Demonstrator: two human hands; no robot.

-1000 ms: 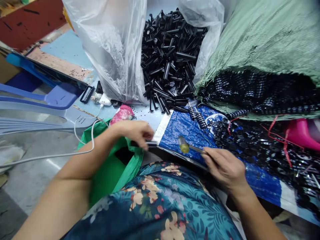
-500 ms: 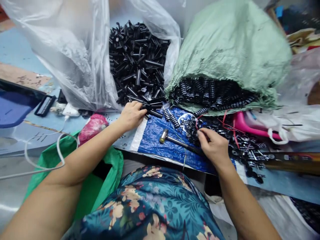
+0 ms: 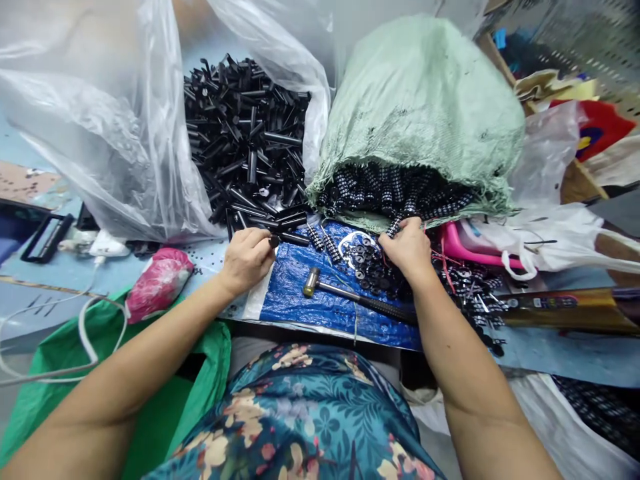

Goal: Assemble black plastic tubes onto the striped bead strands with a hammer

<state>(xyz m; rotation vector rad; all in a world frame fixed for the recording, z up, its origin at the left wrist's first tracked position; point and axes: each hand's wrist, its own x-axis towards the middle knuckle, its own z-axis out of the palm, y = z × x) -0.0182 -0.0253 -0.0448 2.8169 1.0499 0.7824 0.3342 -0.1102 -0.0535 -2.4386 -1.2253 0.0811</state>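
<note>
The left hand has its fingers curled closed around a black piece, near the heap of black tubes. The right hand pinches a white-marked roller at the green sack's mouth; a hammer lies on the bench's blue sheet.

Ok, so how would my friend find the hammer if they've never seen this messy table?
Start at the big pale green sack, then come down, towards the person, to the blue sheet. The hammer lies there, near the sheet's front edge. Unlike the small black discs beside it, it has a metal head and a long, dark-gripped handle.
</note>
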